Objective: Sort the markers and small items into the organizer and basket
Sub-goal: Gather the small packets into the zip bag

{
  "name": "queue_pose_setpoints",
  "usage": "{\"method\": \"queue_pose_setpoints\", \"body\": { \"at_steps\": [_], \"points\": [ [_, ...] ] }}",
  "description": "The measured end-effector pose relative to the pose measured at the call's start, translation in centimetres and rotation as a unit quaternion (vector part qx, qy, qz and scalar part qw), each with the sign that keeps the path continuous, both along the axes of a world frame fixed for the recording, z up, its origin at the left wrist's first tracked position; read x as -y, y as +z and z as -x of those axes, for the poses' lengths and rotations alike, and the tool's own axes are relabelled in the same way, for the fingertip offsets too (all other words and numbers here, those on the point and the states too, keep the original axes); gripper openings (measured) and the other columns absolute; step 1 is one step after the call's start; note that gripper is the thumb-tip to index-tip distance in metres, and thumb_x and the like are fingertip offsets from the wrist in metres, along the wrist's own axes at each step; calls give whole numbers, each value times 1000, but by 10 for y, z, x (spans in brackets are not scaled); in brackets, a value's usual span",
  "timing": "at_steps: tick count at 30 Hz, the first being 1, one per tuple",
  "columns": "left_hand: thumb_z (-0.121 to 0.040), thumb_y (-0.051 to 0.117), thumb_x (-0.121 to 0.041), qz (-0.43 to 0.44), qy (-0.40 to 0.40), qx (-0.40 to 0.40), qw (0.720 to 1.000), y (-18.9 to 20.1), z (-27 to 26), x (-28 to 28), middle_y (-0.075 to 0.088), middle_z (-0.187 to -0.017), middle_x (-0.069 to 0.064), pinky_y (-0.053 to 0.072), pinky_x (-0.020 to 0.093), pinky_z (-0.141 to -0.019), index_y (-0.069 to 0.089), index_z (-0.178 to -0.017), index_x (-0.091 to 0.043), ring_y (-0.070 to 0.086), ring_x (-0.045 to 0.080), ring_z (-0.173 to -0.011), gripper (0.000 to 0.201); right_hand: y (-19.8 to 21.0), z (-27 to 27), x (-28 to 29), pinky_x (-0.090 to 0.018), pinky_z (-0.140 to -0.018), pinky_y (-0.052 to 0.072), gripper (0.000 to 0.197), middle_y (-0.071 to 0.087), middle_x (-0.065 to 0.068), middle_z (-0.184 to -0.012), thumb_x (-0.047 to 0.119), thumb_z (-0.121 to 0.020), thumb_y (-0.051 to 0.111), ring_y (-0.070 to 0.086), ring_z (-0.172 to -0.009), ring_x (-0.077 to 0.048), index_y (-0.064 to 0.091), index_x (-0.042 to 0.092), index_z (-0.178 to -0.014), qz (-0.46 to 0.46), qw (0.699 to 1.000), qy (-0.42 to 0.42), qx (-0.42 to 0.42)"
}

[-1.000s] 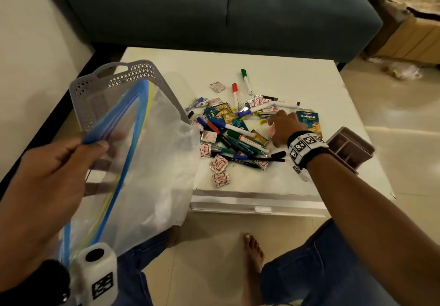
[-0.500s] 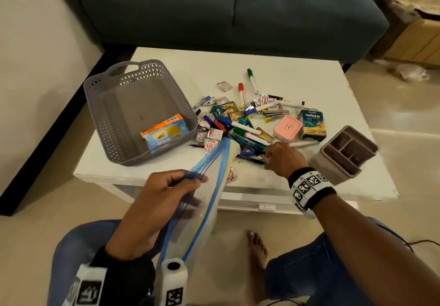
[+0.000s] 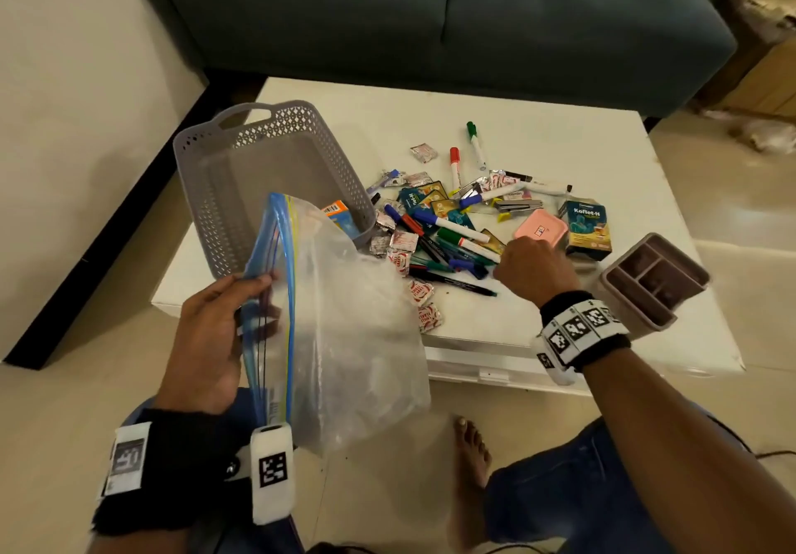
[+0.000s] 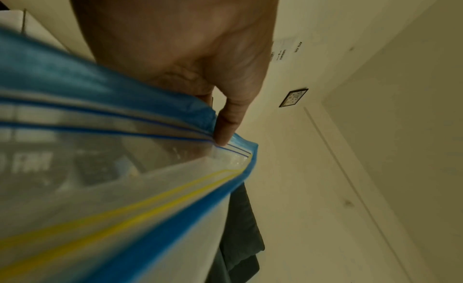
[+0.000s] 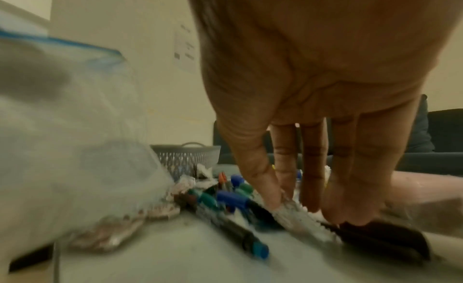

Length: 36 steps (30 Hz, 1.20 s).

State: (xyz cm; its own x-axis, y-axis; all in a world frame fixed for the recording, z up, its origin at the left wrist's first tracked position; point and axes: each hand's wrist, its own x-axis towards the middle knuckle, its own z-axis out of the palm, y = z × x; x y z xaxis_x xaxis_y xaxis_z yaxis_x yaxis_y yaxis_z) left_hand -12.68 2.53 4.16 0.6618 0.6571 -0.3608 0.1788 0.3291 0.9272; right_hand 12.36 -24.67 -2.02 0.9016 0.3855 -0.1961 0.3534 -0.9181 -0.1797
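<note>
Your left hand (image 3: 202, 338) pinched the empty zip bag (image 3: 344, 338); your right hand (image 3: 534, 269) fingered a sachet (image 5: 298, 212), grip unclear. Markers (image 3: 452, 247) remained unsorted; organizer (image 3: 654, 280) looked empty

You've got a white bench (image 3: 560, 157) on cream floor tiles (image 3: 77, 402), dark teal sofa (image 3: 430, 15) behind, cream wall (image 3: 86, 58) left.

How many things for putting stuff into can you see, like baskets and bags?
Gray basket: 1
Brown organizer: 1
Clear zip bag: 1
Total: 3
</note>
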Motion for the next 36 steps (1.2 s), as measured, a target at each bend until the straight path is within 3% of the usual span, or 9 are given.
{"method": "queue_pose_setpoints", "body": {
  "at_steps": [3,7,12,16,21,25,29,32,36],
  "points": [
    [-89,65,-10,-25,31,14,999,2,-1,1,69,-80,4,50,26,-54,73,-86,-11,54,17,-61,8,19,3,-5,-29,-69,45,11,65,0,-83,28,-86,65,60,-79,-21,66,17,-84,-132,991,-32,-12],
    [-87,67,-8,-94,74,53,991,7,7,2,61,-69,5,42,21,-45,68,-71,-13,47,16,-48,16,11,28,-40,-27,-68,50,6,67,8,-85,27,-89,65,63,-77,-11,65,22,-89,-194,976,84,-47],
    [-86,70,-12,-175,110,88,974,15,16,6,52,-65,7,41,23,-46,71,-78,-19,46,16,-48,10,-33,57,-67,-35,-59,54,14,65,-5,-100,20,-96,52,66,-82,-26,64,13,-99,-70,951,290,86],
    [-87,70,-19,-227,115,120,960,37,27,2,62,-70,1,48,22,-48,70,-89,-22,55,16,-54,4,-43,59,-67,-44,-88,52,39,51,-5,-132,41,-93,58,51,-119,-28,60,17,-123,-4,947,322,-10],
    [-78,71,-50,-243,52,112,962,60,40,-3,64,-91,12,59,26,-61,52,-120,3,69,21,-69,70,-54,57,-51,-45,-100,47,72,38,-2,-148,42,-80,76,44,-130,-27,45,29,-143,-10,933,351,-75],
    [-95,58,-14,-249,33,126,960,72,48,36,58,-104,22,62,37,-67,48,-102,-6,70,32,-80,14,-52,57,-56,-45,-108,41,59,24,2,-159,34,-86,71,31,-140,-26,48,33,-141,25,938,340,-60],
    [-97,55,0,-272,-29,106,956,62,47,69,58,-99,-1,56,61,-75,52,-89,-34,68,37,-90,35,-49,51,-56,-43,-101,46,45,46,0,-143,24,-88,70,45,-128,-26,59,30,-131,-4,935,350,-62],
    [-97,54,-2,-246,-63,92,963,51,42,80,61,-96,-13,60,52,-71,55,-93,-34,73,24,-86,31,-52,52,-55,-41,-85,54,40,57,-1,-126,9,-85,70,60,-109,-25,67,27,-120,-57,932,354,-54],
    [-90,65,-1,-182,-62,79,978,34,19,86,65,-91,3,61,43,-62,48,-115,-28,72,26,-75,41,-54,52,-56,-38,-81,54,40,62,0,-118,8,-85,69,60,-107,-25,67,26,-120,-95,942,320,-20]
  ]
}}
